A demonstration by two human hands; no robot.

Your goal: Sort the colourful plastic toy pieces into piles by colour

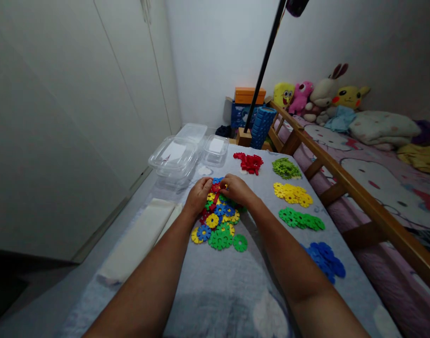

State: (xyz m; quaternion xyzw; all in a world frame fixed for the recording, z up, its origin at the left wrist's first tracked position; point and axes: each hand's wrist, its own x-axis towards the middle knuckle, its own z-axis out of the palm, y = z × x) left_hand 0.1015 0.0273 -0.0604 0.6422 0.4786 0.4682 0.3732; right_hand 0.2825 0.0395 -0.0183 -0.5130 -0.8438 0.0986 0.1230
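Standing beside them, I see both hands meet over the far end of the mixed pile of plastic flower discs [219, 225] at the middle of the grey cloth-covered table [215, 291]. The left hand [199, 195] and right hand [238, 188] have their fingertips curled together on a red piece [216, 187]; how firmly they pinch I cannot tell. A tug there could scatter loose discs into the sorted heaps: red pile [249, 163], yellow pile [293, 194], green pile [301, 219], blue pile [325, 259]. That blue pile lies near the right edge, just beside the forearm, easily swept off. Clear containers [175, 157] crowd the far left; open cloth lies nearer the body
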